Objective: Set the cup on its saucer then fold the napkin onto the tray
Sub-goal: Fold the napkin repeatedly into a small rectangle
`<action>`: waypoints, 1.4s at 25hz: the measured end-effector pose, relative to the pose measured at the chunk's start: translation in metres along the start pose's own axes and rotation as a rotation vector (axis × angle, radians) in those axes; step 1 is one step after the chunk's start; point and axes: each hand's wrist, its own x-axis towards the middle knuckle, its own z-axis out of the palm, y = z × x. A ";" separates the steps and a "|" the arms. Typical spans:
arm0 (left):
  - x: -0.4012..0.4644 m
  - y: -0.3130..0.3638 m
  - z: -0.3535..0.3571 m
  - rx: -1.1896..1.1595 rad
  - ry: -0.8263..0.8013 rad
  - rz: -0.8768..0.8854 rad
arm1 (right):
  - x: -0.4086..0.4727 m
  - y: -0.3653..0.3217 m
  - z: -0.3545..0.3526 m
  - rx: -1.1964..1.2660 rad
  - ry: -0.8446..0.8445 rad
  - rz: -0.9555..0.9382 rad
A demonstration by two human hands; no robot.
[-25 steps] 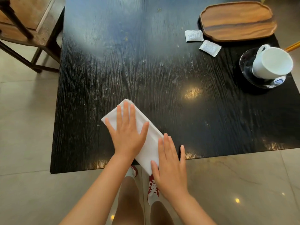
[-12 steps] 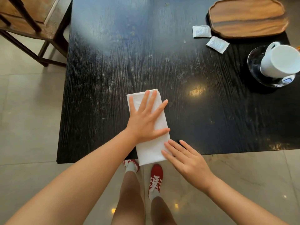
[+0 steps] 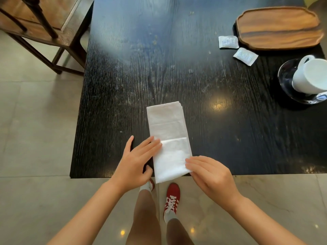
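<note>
We note the tabletop (image 3: 212,138) as black wood, open-grained yet glossy, with lamp glare. The napkin (image 3: 168,135) looks like matt white cloth or soft paper, creased. We record the tray (image 3: 277,27) as brown satin-finished wood, the cup (image 3: 311,76) as smooth white ceramic, the saucer (image 3: 286,80) as clear shiny glass, and the floor (image 3: 35,138) as polished stone tile.

No text can be read. The two white sachets (image 3: 227,42) (image 3: 245,56) at the far right of the bench (image 3: 177,68) carry faint bluish print, too small to make out.
</note>
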 end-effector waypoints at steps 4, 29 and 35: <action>0.011 0.002 0.010 0.067 0.095 0.002 | 0.009 -0.002 -0.003 0.083 0.043 0.016; 0.071 0.017 0.013 0.126 0.285 -0.401 | 0.089 0.017 0.037 -0.082 0.040 0.633; 0.084 -0.006 0.022 0.261 -0.007 -0.306 | 0.107 0.036 0.055 -0.222 -0.324 0.308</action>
